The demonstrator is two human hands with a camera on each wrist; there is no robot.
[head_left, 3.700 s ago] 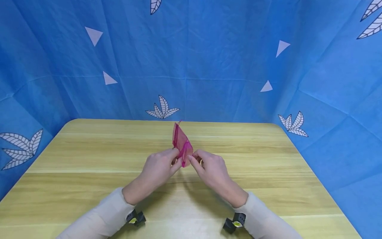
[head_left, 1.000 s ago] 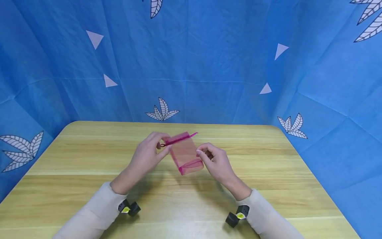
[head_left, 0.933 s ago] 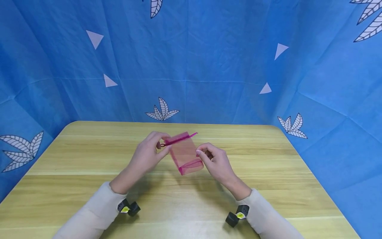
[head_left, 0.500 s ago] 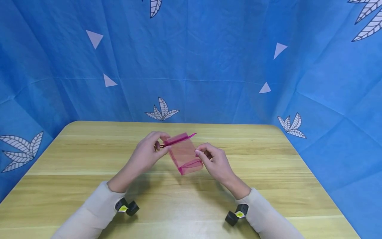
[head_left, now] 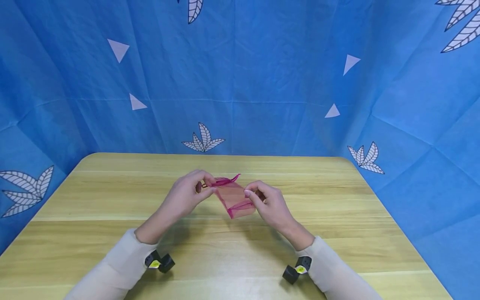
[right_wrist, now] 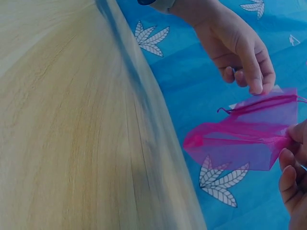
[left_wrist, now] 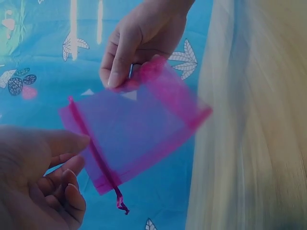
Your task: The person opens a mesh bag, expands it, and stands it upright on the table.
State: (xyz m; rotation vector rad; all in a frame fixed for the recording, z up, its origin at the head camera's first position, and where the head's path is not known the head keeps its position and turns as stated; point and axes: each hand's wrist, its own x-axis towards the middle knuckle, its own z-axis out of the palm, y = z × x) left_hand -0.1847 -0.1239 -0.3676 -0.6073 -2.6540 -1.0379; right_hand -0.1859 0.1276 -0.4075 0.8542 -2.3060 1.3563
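A small sheer magenta drawstring pouch hangs above the table between both hands. My left hand pinches its drawstring end between thumb and forefinger, at the upper left in the head view. My right hand pinches the side edge nearer the pouch's folded-over bottom. In the left wrist view the pouch is spread out, with a knotted cord tail dangling from the dark drawstring band. From the right wrist the pouch looks creased near the right fingers. I see nothing inside the thin fabric.
The wood-grain table stretches under both forearms. Behind it and at its sides hangs a blue curtain with white leaf and triangle prints. A small black camera sits at the left wrist, another black camera at the right.
Earlier the pouch was bunched up between the hands; it was then spread out flat. Since half a second ago its drawstring end has tipped and looks foreshortened, while both hands keep their grip.
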